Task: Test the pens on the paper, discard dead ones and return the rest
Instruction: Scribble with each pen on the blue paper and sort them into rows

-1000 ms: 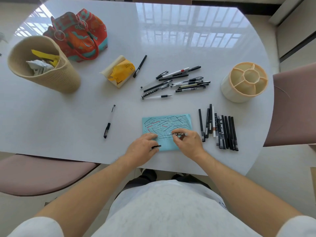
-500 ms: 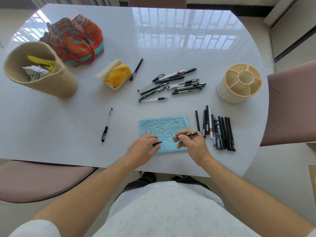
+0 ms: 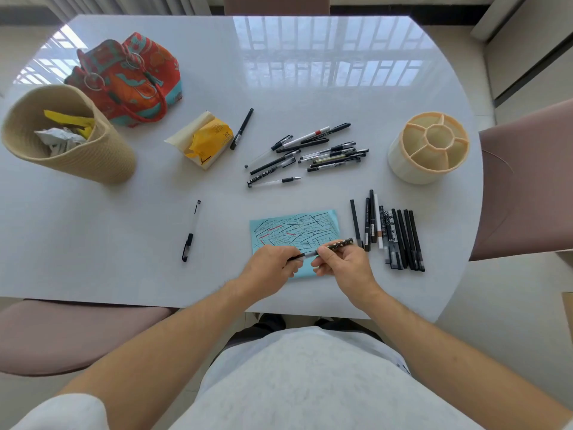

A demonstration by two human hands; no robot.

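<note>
A blue paper (image 3: 297, 225) covered in black and red strokes lies near the table's front edge. Over its near part my right hand (image 3: 344, 265) pinches a patterned black pen (image 3: 338, 244) by the barrel. My left hand (image 3: 269, 268) grips its black cap (image 3: 296, 257), and the pen's tip meets the cap between the two hands. A row of pens (image 3: 390, 234) lies side by side right of the paper. A loose heap of pens (image 3: 310, 153) sits behind the paper. The cream divided pen holder (image 3: 428, 147) stands at the right.
A woven basket (image 3: 71, 138) with crumpled paper stands at the far left, a red patterned bag (image 3: 130, 79) behind it. A yellow tissue pack (image 3: 204, 141) lies mid-table with a single black pen (image 3: 242, 128) beside it. Another pen (image 3: 190, 232) lies alone left of the paper. Pink chairs flank the table.
My right hand lifted the pen's tip off the paper and turned it toward the left hand. The cap and pen tip have come together between my hands.
</note>
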